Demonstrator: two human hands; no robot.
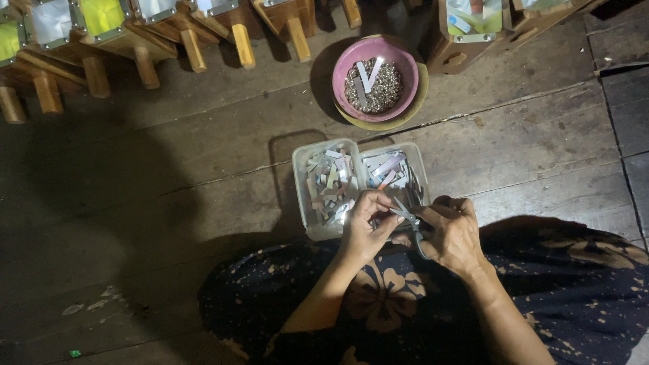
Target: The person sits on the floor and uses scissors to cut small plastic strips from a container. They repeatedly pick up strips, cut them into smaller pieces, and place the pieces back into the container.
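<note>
Down low, the right hand (454, 233) grips scissors (410, 220), blades slanting up-left toward the left hand (365, 226); its fingers (376, 201) pinch something I cannot make out over the clear two-part box (302, 169) on the wooden floor (203, 169).

On the plank floor (169, 176) just before my knees sits a two-compartment box (360, 181), cut strips in both halves. Behind it stands a bowl (376, 78) holding small pieces and two strips. A row of wooden frames (135, 34) lies farthest back, to the left.
</note>
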